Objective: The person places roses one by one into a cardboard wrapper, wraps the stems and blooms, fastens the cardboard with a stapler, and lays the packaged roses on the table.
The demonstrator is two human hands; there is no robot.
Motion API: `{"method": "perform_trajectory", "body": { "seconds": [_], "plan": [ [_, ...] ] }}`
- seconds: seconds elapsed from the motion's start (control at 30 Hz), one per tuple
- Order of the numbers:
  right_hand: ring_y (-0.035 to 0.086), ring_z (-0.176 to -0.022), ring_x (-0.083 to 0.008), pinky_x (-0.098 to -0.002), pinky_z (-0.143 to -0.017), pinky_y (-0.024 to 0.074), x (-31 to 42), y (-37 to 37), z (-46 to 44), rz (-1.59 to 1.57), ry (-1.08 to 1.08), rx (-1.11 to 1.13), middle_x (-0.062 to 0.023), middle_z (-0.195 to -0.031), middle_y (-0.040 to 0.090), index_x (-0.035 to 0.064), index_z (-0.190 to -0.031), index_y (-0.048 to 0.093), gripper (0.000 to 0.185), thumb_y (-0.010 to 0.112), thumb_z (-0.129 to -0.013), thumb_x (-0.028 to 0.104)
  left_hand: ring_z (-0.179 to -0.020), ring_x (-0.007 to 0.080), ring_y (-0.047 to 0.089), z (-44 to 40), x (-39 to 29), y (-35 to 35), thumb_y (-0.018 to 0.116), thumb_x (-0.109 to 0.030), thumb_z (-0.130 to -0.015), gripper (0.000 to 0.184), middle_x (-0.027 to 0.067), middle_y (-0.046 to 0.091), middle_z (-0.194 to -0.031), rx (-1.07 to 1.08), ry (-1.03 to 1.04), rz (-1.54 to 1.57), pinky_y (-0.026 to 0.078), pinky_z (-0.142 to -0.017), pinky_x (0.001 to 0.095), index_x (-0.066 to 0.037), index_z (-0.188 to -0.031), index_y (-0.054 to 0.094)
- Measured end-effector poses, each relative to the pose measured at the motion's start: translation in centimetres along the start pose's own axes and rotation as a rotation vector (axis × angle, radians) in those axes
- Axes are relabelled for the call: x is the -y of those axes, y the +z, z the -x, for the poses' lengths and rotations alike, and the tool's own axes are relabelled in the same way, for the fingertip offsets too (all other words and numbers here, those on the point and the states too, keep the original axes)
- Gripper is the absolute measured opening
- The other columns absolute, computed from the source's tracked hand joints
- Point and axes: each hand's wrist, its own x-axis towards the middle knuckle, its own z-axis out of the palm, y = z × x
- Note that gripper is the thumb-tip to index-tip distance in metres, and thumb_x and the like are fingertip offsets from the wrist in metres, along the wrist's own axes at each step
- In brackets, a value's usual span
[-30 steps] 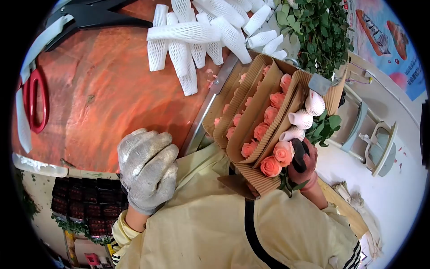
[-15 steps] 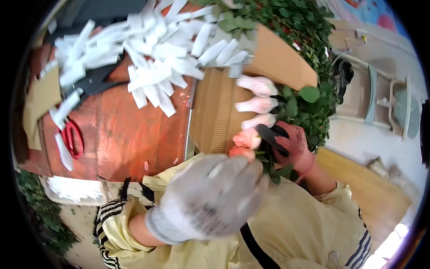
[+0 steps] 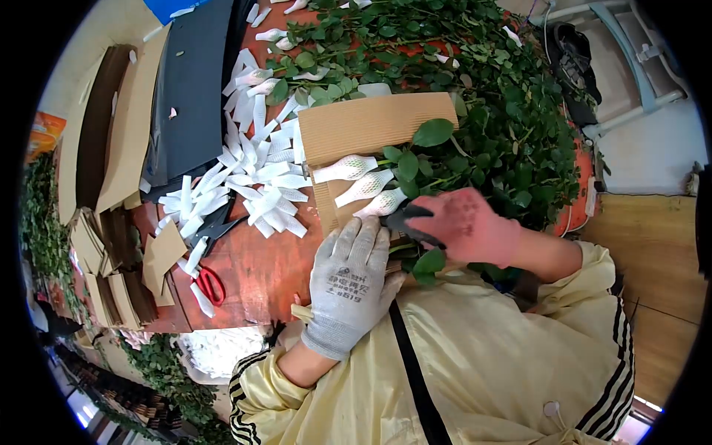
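My left hand, in a grey-white glove, lies back up with its fingers extended over the near end of the cardboard; the roses beneath it are hidden. Beside its fingertips is my right hand, in a red glove with dark fingertips, its fingers bent at the stems; what they hold is hidden. Three netted rose heads lie in a row on the cardboard, leaves pointing right. Above them stands a corrugated cardboard flap.
White foam net sleeves are heaped left of the cardboard. Red-handled scissors lie near the table's front edge. Leafy stems cover the back right. Cardboard sheets and a black panel stand at the left.
My left hand has moved from beside the cardboard onto its near end, covering the two bare roses. The view has shifted, showing more of the table and the leafy stems.
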Motion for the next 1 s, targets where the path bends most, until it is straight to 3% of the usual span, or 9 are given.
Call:
{"method": "perform_trajectory", "body": {
  "seconds": [0.17, 0.2, 0.23, 0.27, 0.37, 0.53, 0.67, 0.73, 1.0],
  "plan": [
    [0.057, -0.075, -0.0132, -0.0297, -0.059, 0.044, -0.5, -1.8, -1.4, 0.329, 0.152, -0.195, -0.0012, -0.1, 0.054, 0.0134, -0.112, 0.054, 0.039, 0.061, -0.075, 0.024, -0.111, 0.0316, 0.049, 0.2, -0.5, -0.3, 0.066, -0.031, -0.068, 0.058, 0.015, 0.051, -0.126, 0.005, -0.042, -0.026, 0.039, -0.09, 0.0437, -0.001, -0.115, 0.054],
    [0.051, -0.068, -0.0118, -0.0268, -0.056, 0.0427, -0.6, -2.4, -2.7, 0.194, 0.295, 0.327, -0.0009, -0.092, 0.049, 0.013, -0.111, 0.051, 0.035, 0.056, -0.078, 0.024, -0.109, 0.0304, 0.05, 0.6, -0.4, 0.2, 0.065, -0.032, -0.068, 0.055, 0.0139, 0.052, -0.126, -0.044, -0.021, -0.068, 0.039, -0.088, 0.0436, -0.002, -0.113, 0.055],
    [0.046, -0.063, -0.0127, -0.0252, -0.055, 0.0419, -1.2, -0.2, -2.3, 0.29, 0.169, 0.219, -0.002, -0.086, 0.044, 0.0115, -0.109, 0.05, 0.031, 0.05, -0.081, 0.025, -0.109, 0.0304, 0.05, 0.6, -0.5, 0.3, 0.065, -0.032, -0.068, 0.055, 0.0141, 0.052, -0.126, -0.032, -0.024, -0.09, 0.039, -0.088, 0.0437, -0.001, -0.113, 0.055],
    [0.047, -0.062, -0.0136, -0.0252, -0.055, 0.0413, -2.8, 3.3, -1.9, 1.195, -0.034, -0.003, -0.0034, -0.083, 0.044, 0.0103, -0.109, 0.049, 0.029, 0.046, -0.082, 0.019, -0.109, 0.0303, 0.05, 0.3, -0.9, 0.3, 0.065, -0.032, -0.068, 0.056, 0.0142, 0.052, -0.126, -0.021, -0.032, -0.115, 0.039, -0.089, 0.0437, -0.001, -0.113, 0.055],
    [0.051, -0.063, -0.0151, -0.0268, -0.056, 0.0403, -2.0, 1.8, -3.0, 0.439, 0.002, -0.04, -0.0051, -0.077, 0.044, 0.0106, -0.107, 0.05, 0.024, 0.042, -0.085, 0.013, -0.107, 0.0287, 0.051, 0.2, -0.6, 0.8, 0.066, -0.036, -0.07, 0.058, 0.0128, 0.054, -0.123, -0.074, 0.04, -0.156, 0.041, -0.082, 0.0413, -0.002, -0.116, 0.055],
    [0.037, -0.053, -0.011, -0.0245, -0.053, 0.0362, -2.6, 1.3, -1.7, 0.591, -0.104, -0.279, -0.0005, -0.068, 0.035, 0.0101, -0.108, 0.051, 0.025, 0.045, -0.084, 0.014, -0.109, 0.0294, 0.05, 0.6, -1.3, 0.8, 0.063, -0.039, -0.073, 0.058, 0.0137, 0.053, -0.124, -0.093, 0.017, -0.216, 0.039, -0.086, 0.0419, -0.003, -0.117, 0.055],
    [0.055, -0.091, -0.0184, -0.0329, -0.077, 0.0398, -2.5, -2.5, -1.0, 0.419, 0.088, -0.093, -0.001, -0.101, 0.054, 0.0211, -0.112, 0.059, 0.035, 0.055, -0.077, 0.025, -0.111, 0.0318, 0.049, 0.9, -0.8, 0.9, 0.064, -0.037, -0.072, 0.058, 0.0144, 0.053, -0.125, -0.072, -0.035, -0.083, 0.037, -0.091, 0.0443, -0.002, -0.117, 0.056],
    [0.058, -0.078, -0.0204, -0.0319, -0.064, 0.0463, -2.9, -4.4, -0.4, 0.334, 0.058, -0.418, -0.0027, -0.09, 0.055, 0.0166, -0.108, 0.056, 0.032, 0.056, -0.077, 0.018, -0.111, 0.0308, 0.049, 1.1, -0.5, 1.2, 0.064, -0.037, -0.073, 0.057, 0.0142, 0.053, -0.125, -0.1, -0.017, -0.111, 0.038, -0.089, 0.0436, -0.002, -0.117, 0.056],
    [0.065, -0.095, -0.0235, -0.0335, -0.086, 0.0498, -10.7, -21.1, 9.6, 0.722, 0.555, -1.083, -0.0117, -0.105, 0.066, 0.0057, -0.107, 0.065, 0.031, 0.064, -0.077, 0.015, -0.111, 0.0321, 0.05, 1.2, -0.9, 1.3, 0.064, -0.033, -0.073, 0.055, 0.0147, 0.055, -0.124, -0.125, 0.009, -0.141, 0.037, -0.092, 0.0438, -0.002, -0.117, 0.056]
  ]
}}
